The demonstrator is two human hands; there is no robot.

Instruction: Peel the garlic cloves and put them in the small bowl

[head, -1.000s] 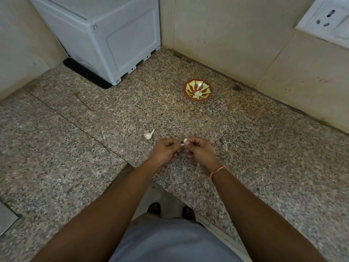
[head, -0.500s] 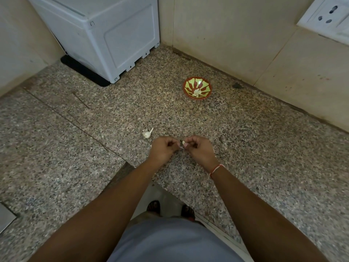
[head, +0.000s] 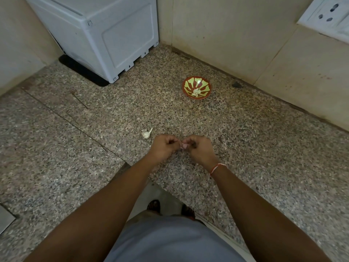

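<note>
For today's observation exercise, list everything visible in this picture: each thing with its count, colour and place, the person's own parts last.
small bowl: one, red with yellow-green pattern, far on the counter, pale peeled cloves inside
garlic clove: one, pinkish-white, pinched between both hands
garlic piece: one, white, on the counter beside the left hand
counter: one, speckled granite
appliance: one, white, far left corner
wall socket: one, white, upper right
left hand: one
right hand: one, thread on wrist

Dim, soft indoor light with faint shadows, slight blur throughout, and wide-angle bending toward the edges.
</note>
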